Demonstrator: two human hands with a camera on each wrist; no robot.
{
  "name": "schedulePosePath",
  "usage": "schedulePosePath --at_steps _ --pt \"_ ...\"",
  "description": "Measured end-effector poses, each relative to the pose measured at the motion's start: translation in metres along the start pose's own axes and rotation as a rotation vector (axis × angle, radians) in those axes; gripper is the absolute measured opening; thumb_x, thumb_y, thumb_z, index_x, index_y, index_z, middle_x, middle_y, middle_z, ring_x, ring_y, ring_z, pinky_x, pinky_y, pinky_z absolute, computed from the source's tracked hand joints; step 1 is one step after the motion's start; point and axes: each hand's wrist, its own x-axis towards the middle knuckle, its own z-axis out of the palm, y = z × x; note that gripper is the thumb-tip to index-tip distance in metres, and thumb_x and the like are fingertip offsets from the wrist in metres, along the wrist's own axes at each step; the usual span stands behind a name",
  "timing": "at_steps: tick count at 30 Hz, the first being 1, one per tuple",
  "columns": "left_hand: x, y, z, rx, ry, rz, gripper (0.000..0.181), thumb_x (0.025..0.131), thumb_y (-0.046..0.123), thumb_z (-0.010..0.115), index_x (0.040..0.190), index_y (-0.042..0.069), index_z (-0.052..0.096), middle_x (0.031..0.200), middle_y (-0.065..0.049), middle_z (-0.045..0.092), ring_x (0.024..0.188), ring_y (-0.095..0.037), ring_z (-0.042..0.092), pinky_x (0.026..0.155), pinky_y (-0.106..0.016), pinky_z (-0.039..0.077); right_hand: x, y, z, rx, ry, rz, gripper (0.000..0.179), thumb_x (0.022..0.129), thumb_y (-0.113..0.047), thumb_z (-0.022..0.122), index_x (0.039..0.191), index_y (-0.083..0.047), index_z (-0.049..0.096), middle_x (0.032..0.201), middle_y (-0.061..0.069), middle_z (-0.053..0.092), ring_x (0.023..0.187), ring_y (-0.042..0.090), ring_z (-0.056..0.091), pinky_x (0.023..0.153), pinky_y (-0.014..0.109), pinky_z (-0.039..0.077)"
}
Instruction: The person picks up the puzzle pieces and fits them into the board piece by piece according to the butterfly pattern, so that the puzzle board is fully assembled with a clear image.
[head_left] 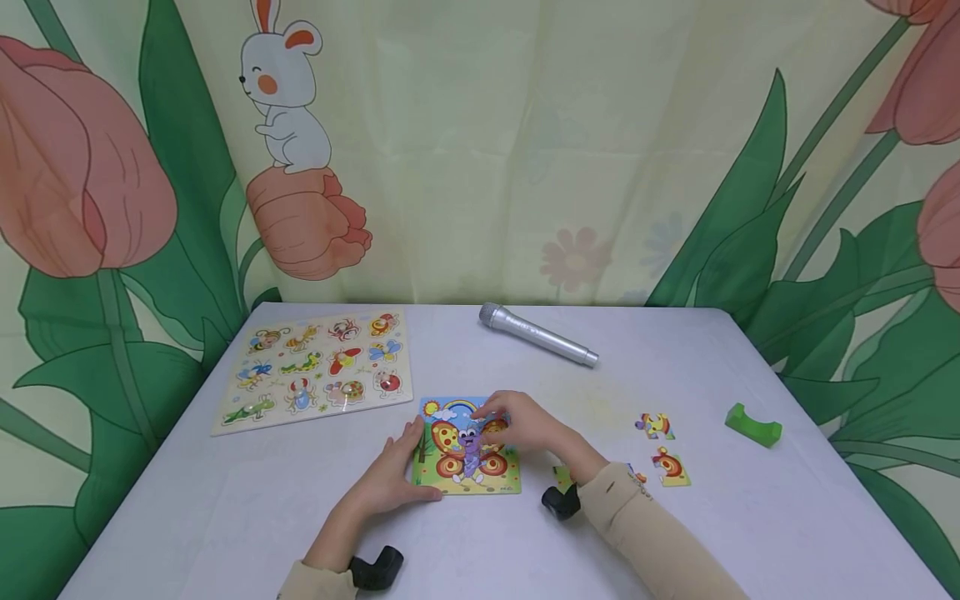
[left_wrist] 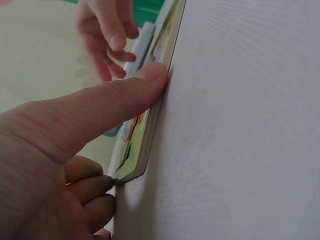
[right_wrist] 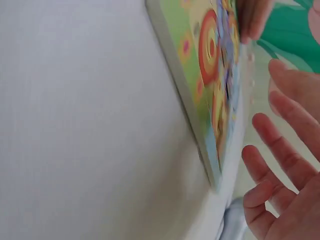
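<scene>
**Butterfly puzzle [head_left: 467, 454] braced, right hand [head_left: 525, 421] loose**

Puzzle lay flat on the tabletop [head_left: 457, 546] in front of me. My left hand [head_left: 390, 475] held its near-left corner, thumb on the near edge, likely to stop sliding. Right hand hovered over the right side, fingers relaxed, apparently holding nothing. Insect board [head_left: 322, 383] crowded the far-left corner; more room lay toward me and up to the microphone [head_left: 536, 333].

To your left lies a flat cream rectangular insect-picture board [head_left: 318, 377]. Ahead of you rests a silver stick-shaped microphone [head_left: 538, 335], a small green notched block [head_left: 753, 428] sits at your right, and behind hangs a pale tulip-printed fabric curtain [head_left: 465, 167].
</scene>
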Motion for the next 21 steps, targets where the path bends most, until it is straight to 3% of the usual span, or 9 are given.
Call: schedulePosePath --at_steps 10,21 --pt "0.001 -0.001 0.002 0.006 0.011 0.022 0.107 0.063 0.032 0.083 0.142 -0.005 0.02 0.148 -0.021 0.019 0.137 -0.034 0.013 0.11 -0.049 0.006 -0.03 0.024 -0.038 0.043 0.168 0.069 0.034 0.076 -0.018 0.075 0.108 -0.009 0.067 0.104 0.005 0.064 0.093 0.03 0.055 0.078 0.046 0.047" --pt "0.001 0.0 0.002 -0.004 0.011 0.006 0.107 0.064 0.033 0.082 0.143 -0.004 0.02 0.148 -0.02 0.019 0.137 -0.033 0.013 0.111 -0.048 0.006 -0.07 0.051 -0.077 0.006 0.246 0.137 0.04 0.075 -0.018 0.076 0.111 -0.004 0.064 0.108 0.007 0.064 0.095 0.033 0.055 0.071 0.046 0.047"
